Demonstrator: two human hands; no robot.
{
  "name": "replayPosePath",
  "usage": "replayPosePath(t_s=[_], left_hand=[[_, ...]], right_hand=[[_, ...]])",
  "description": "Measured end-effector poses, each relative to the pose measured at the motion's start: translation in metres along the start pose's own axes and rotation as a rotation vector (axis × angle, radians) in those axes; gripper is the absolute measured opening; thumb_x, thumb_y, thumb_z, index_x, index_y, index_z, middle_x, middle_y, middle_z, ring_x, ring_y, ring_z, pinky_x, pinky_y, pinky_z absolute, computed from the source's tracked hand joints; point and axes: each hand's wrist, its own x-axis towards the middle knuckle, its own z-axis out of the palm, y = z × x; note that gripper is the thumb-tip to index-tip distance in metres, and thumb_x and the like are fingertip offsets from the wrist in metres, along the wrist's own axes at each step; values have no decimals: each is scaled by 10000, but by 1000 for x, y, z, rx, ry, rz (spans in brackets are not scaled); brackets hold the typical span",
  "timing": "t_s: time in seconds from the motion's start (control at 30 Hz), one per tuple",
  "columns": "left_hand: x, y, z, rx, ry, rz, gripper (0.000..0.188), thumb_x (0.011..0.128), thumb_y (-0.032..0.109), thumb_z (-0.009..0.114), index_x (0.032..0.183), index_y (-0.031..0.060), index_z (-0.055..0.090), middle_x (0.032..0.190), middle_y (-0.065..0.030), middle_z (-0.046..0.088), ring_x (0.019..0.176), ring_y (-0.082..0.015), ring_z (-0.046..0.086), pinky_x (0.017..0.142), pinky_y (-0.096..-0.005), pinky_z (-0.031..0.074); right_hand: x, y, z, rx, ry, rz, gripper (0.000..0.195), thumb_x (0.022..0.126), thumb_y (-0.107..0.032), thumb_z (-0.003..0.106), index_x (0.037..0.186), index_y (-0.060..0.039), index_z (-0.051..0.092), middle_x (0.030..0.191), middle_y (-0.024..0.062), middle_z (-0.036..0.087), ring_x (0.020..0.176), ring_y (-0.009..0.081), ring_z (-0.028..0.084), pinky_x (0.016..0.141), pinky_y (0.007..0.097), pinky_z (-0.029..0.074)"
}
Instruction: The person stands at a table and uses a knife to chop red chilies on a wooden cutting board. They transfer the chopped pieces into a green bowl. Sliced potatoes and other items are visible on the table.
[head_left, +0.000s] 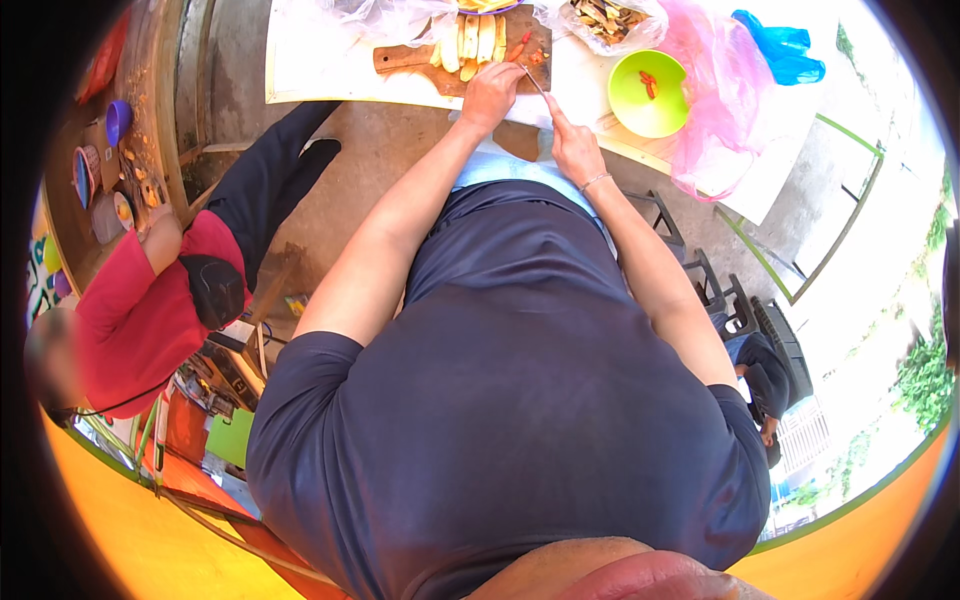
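Observation:
My right hand is closed round the handle of a thin knife, its blade slanting up and left to my other hand. The fingertips of my left hand are pinched together at the blade's tip; what small thing they hold is too small to tell. Both hands are at the near edge of a wooden cutting board. Peeled bananas lie side by side on the board. Right of them are red chilli peppers and small red pieces. A lime green bowl holds a few orange-red pieces.
Around the board on the white table are a clear bag of dark peels, a pink plastic bag and a blue plastic bag. A person in red stands at a wooden counter on the left; another person is at right.

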Motion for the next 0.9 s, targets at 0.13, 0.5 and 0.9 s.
replayPosePath(t_s=[0.13, 0.5, 0.9], left_hand=[[0, 0, 0, -1, 9, -1, 112, 872, 14, 721, 966, 18, 783, 999, -113, 777, 943, -299, 741, 838, -391, 598], [-1, 1, -1, 1, -6, -16, 116, 874, 15, 717, 969, 17, 784, 1005, -124, 776, 957, -302, 741, 853, -396, 599], [0, -3, -1, 4, 6, 1, 86, 886, 28, 728, 952, 16, 782, 1000, -126, 772, 963, -304, 738, 851, -396, 595]], right_hand=[[0, 5, 4, -31, -9, -2, 704, 986, -82, 564, 1635, -281, 376, 711, 281, 667, 667, 480, 677, 694, 613, 539], [3, 5, 4, -121, -47, 23, 726, 984, -97, 550, 1645, -315, 347, 748, 288, 687, 699, 483, 694, 704, 597, 552], [3, 2, 3, -124, -65, 71, 687, 1019, -116, 524, 1641, -347, 346, 787, 285, 699, 724, 484, 702, 734, 599, 559]])
